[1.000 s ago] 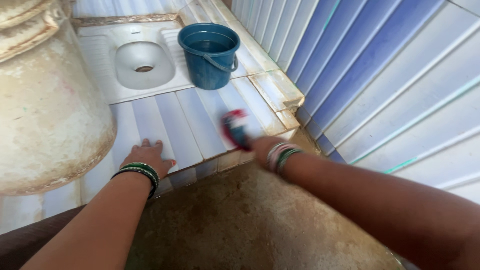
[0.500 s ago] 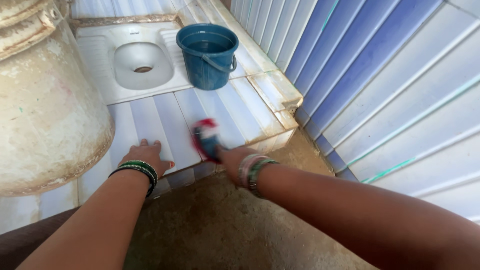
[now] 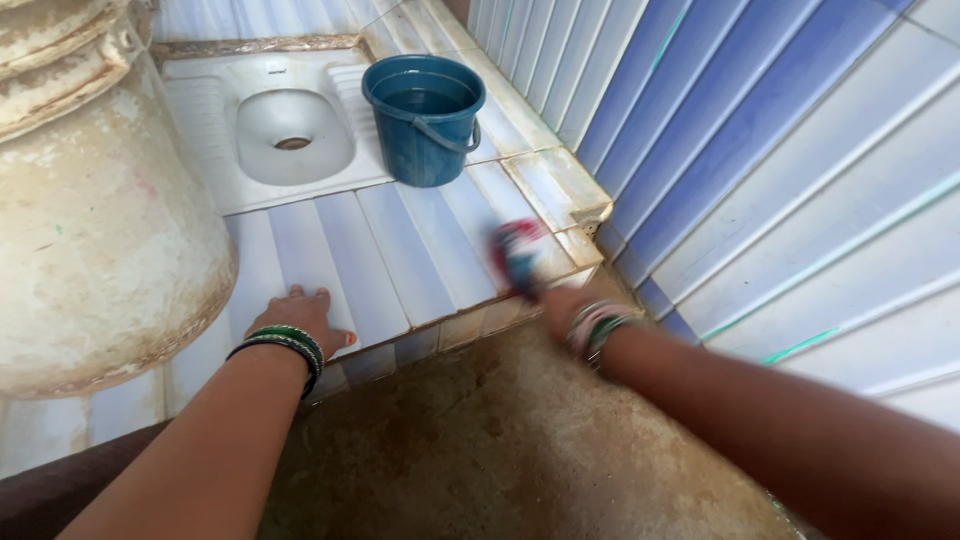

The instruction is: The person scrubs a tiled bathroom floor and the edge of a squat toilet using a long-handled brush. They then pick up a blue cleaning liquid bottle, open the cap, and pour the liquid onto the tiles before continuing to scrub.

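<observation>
- My right hand point(image 3: 562, 305) grips a red-and-blue brush point(image 3: 516, 258), fingers closed round its handle; the whole thing is blurred with motion, so I cannot tell bristles from handle.
- Half a second ago the brush was nearer the middle of the tiled step point(image 3: 400, 250); now it sits toward the right end, close to the step's front edge and near the chipped corner tile point(image 3: 557, 185). A second ago it was about where it is now, so I judge I am sweeping side to side across the tiles.
- My left hand point(image 3: 297, 318) has not moved: it lies flat on the step, fingers spread and holding nothing, just beside the big stained tank point(image 3: 95, 220), bracing me.
- The blue bucket point(image 3: 424, 118) stands where it was, behind the brush and well apart from it, next to the white squat pan point(image 3: 285, 130); water shows inside it.
- What that means for the scrubbing: the strokes cover the front row of tiles back and forth, and the back row by the bucket shows no brush on it at present.
- The brown floor point(image 3: 500, 440) below the step looks damp and rough.
</observation>
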